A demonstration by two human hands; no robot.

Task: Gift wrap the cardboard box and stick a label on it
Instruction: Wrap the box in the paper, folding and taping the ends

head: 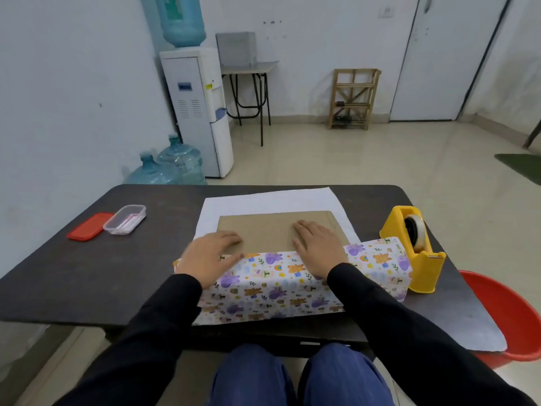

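Observation:
A flat brown cardboard box (263, 230) lies on a sheet of wrapping paper (272, 200), whose white underside shows beyond it. The paper's near part, printed with cartoon animals (278, 282), is folded up over the box's front side and onto its top edge. My left hand (210, 256) presses flat on the fold at the left. Flat on the box top and the fold at the right lies my right hand (319, 247). Both arms wear black sleeves.
A yellow tape dispenser (415, 250) stands right of the box, touching the paper. At the table's left lie a clear plastic container (124, 219) and its red lid (89, 226). The dark table (87, 273) ends near my knees. A red tub (515, 317) sits on the floor at right.

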